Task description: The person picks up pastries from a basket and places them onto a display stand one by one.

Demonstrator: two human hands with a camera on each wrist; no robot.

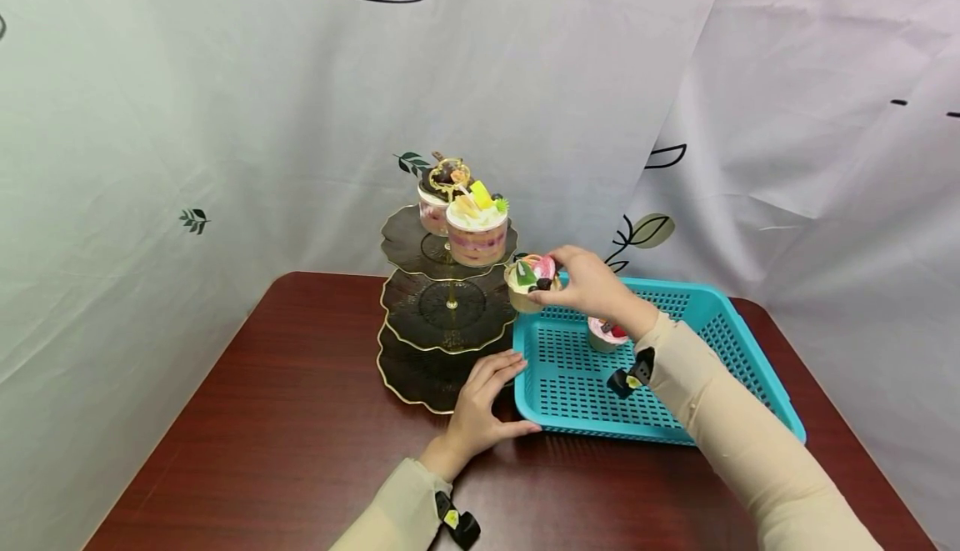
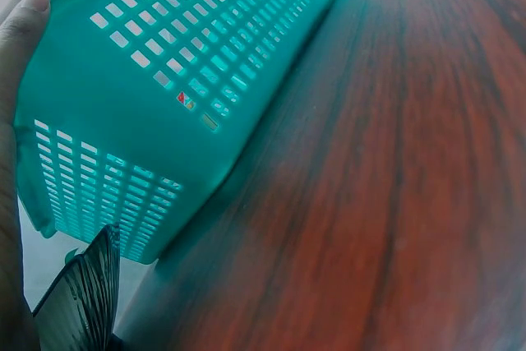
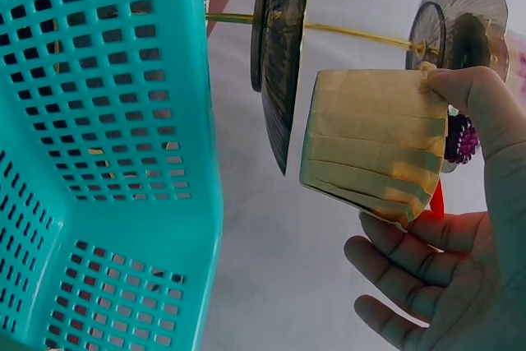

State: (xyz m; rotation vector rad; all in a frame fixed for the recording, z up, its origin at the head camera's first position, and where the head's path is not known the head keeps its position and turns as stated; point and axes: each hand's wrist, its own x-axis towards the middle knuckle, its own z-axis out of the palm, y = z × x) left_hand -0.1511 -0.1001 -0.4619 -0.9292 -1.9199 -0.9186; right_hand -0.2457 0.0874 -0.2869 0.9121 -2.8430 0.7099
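Observation:
My right hand (image 1: 588,284) pinches a dessert cup (image 1: 522,291) between thumb and fingers, above the basket's left edge. In the right wrist view the cup's tan wrapper (image 3: 370,141) faces the camera, tipped on its side there. Its top carries cream, a green leaf, dark berries and a pink swirl. Left of it stands a three-tier dark stand (image 1: 450,305) with wavy gold rims. My left hand (image 1: 480,405) spans the front-left corner of a turquoise basket (image 1: 615,432), its fingers fairly straight along the left side and its thumb (image 2: 33,6) against the rim.
Two layered dessert cups, one with yellow fruit (image 1: 477,234) and one with a chocolate top (image 1: 433,205), sit on the stand's top tier. A small pink-topped cup (image 1: 606,336) lies in the basket. Everything stands on a reddish-brown table (image 1: 300,418) before a white curtain.

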